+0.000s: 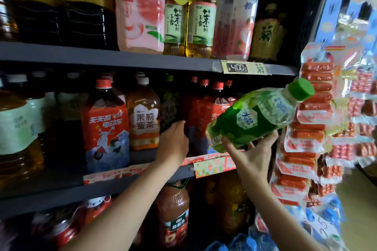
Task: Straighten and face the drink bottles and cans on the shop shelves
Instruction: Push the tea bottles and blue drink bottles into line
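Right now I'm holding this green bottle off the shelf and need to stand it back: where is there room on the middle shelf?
The only opening is the dark slot where the left hand reaches, between the jasmine tea bottle and the red-capped bottles. A darker green bottle stands behind it. Elsewhere the row is crowded. The right hand holds the green bottle.

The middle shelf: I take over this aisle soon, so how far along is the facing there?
Done: the top-shelf tea bottles stand upright, labels forward. In hand: the right hand holds a green bottle tilted off the shelf, while the left hand reaches among the middle row beside the red bottles. Left: seating the green bottle, and the lower-shelf bottles, which lean.
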`<move>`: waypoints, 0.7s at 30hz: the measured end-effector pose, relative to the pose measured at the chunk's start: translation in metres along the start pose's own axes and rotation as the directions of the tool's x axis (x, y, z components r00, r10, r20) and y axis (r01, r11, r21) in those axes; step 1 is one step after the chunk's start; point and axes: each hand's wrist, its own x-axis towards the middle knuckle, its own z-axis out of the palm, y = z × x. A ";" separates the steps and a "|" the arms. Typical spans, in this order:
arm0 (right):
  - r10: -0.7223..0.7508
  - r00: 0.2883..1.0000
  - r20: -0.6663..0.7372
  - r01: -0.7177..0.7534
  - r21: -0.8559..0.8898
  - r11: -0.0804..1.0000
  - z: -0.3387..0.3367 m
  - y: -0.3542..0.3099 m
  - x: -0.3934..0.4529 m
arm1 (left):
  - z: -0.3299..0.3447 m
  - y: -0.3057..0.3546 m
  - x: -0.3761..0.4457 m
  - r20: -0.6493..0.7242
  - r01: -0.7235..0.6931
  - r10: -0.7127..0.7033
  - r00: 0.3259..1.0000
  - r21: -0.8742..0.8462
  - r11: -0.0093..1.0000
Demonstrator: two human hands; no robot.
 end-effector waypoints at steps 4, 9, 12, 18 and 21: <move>0.056 0.985 0.166 -0.047 -0.060 0.997 0.046 0.000 -0.015 | -0.020 -0.028 -0.006 0.143 -0.097 0.038 0.989 0.433 0.896; 0.153 0.970 0.191 -0.106 -0.234 0.966 0.096 0.009 -0.022 | -0.031 -0.037 -0.025 0.050 -0.058 0.046 0.998 0.284 0.957; 0.213 0.961 0.175 -0.160 -0.273 0.948 0.124 0.007 -0.020 | -0.028 -0.038 -0.026 0.111 -0.034 0.027 0.993 0.067 0.997; 0.405 0.908 0.109 -0.321 -0.440 0.839 0.161 0.011 -0.021 | -0.029 -0.048 -0.008 0.241 0.111 -0.078 0.967 -0.130 0.985; 0.456 0.879 0.137 -0.325 -0.529 0.784 0.161 0.011 -0.014 | -0.028 -0.054 -0.001 0.266 0.122 -0.093 0.959 -0.093 0.988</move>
